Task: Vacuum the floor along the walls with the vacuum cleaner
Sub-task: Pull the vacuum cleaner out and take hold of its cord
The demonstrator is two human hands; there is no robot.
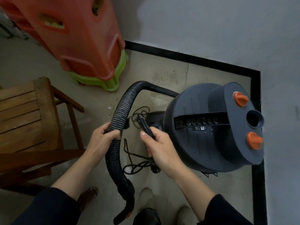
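Ribbed black hose [119, 111] sits gripped in the left hand [101, 138]; right hand [158, 148] clutches a bundled cord [146, 127].

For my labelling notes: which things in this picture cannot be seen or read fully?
Head view:
The label on the vacuum cleaner: too small to read.
The power cord bundle: partly hidden inside the right hand.
The hose, lower end: blurred near the bottom edge.
The wooden chair: cut off by the left edge.

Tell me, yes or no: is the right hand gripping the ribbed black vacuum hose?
No, the right hand holds a bundled black cord, while the left hand grips the ribbed black vacuum hose.
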